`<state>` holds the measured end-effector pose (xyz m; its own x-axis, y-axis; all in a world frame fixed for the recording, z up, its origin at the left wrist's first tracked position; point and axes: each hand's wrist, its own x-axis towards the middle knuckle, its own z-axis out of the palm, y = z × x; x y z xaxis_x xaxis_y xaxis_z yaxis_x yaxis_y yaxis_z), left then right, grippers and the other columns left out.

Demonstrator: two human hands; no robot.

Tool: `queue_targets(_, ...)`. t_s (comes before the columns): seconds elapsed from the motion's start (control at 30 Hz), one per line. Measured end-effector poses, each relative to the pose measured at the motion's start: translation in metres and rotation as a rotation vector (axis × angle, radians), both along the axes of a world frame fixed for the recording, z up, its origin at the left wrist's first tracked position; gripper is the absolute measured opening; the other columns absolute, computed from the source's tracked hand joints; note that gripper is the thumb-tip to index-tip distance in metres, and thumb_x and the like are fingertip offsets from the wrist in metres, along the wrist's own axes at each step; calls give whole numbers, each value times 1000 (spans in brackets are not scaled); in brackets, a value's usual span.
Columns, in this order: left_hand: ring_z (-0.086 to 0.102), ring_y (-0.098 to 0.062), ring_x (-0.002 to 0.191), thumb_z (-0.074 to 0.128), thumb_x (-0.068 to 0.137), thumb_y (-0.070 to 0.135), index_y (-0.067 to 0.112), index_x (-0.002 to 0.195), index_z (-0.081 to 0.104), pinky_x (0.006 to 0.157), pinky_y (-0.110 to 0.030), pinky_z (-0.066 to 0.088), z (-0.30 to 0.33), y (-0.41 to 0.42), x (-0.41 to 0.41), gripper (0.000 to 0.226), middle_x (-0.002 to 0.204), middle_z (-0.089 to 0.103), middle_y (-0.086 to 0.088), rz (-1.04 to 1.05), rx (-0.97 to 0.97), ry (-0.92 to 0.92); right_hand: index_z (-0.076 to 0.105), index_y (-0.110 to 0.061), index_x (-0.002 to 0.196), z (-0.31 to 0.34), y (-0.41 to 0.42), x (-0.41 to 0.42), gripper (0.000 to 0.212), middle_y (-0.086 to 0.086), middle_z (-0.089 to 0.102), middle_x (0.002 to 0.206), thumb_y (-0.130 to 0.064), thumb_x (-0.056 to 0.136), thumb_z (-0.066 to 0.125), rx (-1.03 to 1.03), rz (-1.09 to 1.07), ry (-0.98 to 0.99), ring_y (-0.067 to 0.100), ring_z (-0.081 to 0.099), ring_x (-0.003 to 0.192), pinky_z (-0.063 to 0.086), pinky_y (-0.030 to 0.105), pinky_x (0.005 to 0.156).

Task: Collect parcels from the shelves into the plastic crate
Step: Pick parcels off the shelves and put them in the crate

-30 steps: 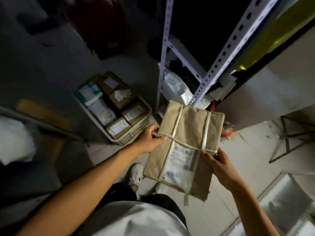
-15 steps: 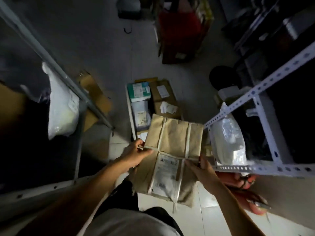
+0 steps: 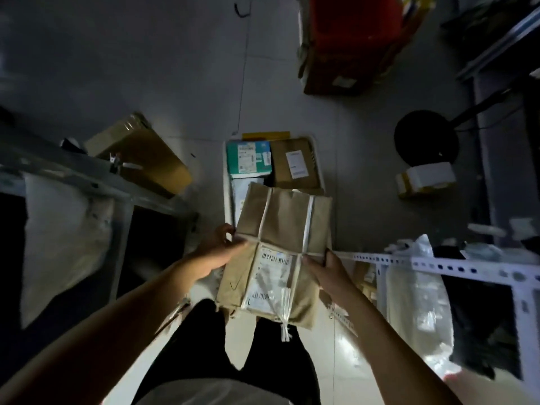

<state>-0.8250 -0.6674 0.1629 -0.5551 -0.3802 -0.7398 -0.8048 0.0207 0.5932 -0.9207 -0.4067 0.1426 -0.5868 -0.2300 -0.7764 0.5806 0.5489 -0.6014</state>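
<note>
Brown strapped parcel held in the air above the near end of the plastic crate; left hand grips its left edge, fingers curled round it; right hand pinches the right edge, thumb on top. Crate sits on the floor, already holding a teal parcel and a brown box at its far end. Risks, by my reading: parcel looks soft and sags, may slip from edge grips; crate near-full, a dropped parcel may land askew on the rim or slide off.
</note>
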Motion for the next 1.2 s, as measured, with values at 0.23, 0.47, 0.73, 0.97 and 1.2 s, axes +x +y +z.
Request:
queue_targets(0.23,62,-21,73,80,86,17,7,87,65,60,-20,46,-32,-29,-62,18,76,65,-8,-15,-40,-12,57,-17,110,-31,-36,-63,38,3,67,103,-43,89,74,68,22,-53,18,65,91,50,30,76)
queue_targets(0.47,62,-8,71,73,91,11,10,95,62,51,-11,46,-74,-85,-146,12,94,62,-11,-186,22,-107,58,-28,109,-74,-81,-93,52,-2,70,115,-61,74,77,126,-107,-140,19,68,103,59,38,81)
queue_targets(0.73,55,-19,99,57,101,27,23,120,58,83,-30,41,-167,-151,-296,19,111,61,-4,-682,-183,-164,58,-26,107,-150,-160,-127,42,3,66,111,-54,81,76,49,-454,-259,25,67,104,61,48,85)
queue_targets(0.97,55,-32,127,53,100,29,27,149,47,107,-39,46,-232,-163,-406,49,146,53,-13,-927,-324,-60,53,-14,110,-221,-210,-180,20,-2,63,97,-18,96,68,-42,-759,-306,14,65,87,63,34,72)
queue_targets(1.2,49,-34,133,57,99,33,24,156,34,108,-41,44,-295,-149,-437,62,154,44,-13,-1244,-408,27,49,-25,141,-282,-210,-203,69,6,66,128,-37,79,78,-25,-676,-326,24,66,115,53,50,102)
